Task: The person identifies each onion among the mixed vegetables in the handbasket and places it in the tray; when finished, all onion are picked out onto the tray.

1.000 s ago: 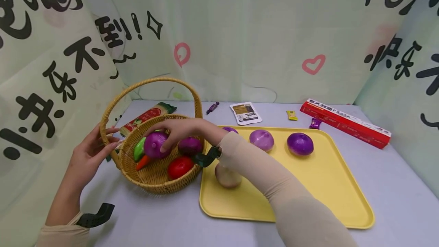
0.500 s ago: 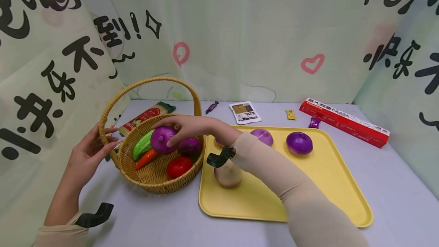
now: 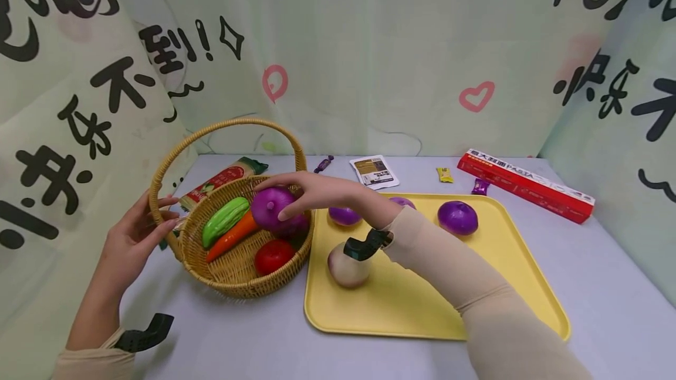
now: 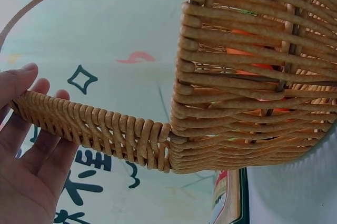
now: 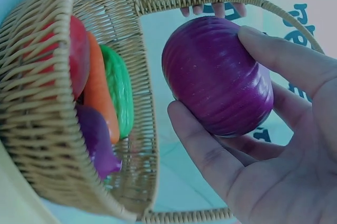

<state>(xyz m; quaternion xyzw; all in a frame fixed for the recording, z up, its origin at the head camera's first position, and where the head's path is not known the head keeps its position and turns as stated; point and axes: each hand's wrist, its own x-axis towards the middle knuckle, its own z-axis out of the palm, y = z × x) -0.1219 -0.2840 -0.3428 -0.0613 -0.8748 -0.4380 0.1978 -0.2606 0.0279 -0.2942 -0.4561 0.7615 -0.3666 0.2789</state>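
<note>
My right hand (image 3: 322,192) pinches a toy purple onion (image 5: 216,77) between thumb and fingers, over the right side of the wicker basket (image 3: 224,277). My left hand (image 3: 129,245) holds the left foot of the basket's handle (image 4: 95,121), thumb on one side and fingers on the other. Inside the basket lie a ridged green vegetable (image 3: 226,221), a carrot (image 3: 232,237), a red tomato (image 3: 274,257) and another purple onion (image 5: 97,137). That last one is partly covered by the held onion in the head view.
Right of the basket, a yellow tray (image 3: 422,315) bears several purple onions (image 3: 458,217) and a whitish bulb (image 3: 347,268), partly behind the right arm. Behind stand a red pasta box (image 3: 525,185), a white packet (image 3: 374,172), small candies (image 3: 445,175) and a red-green package (image 3: 211,186).
My right hand has moved right with the onion, from the basket's left-middle toward its right side, uncovering the green vegetable and carrot. The left hand stays on the handle.
</note>
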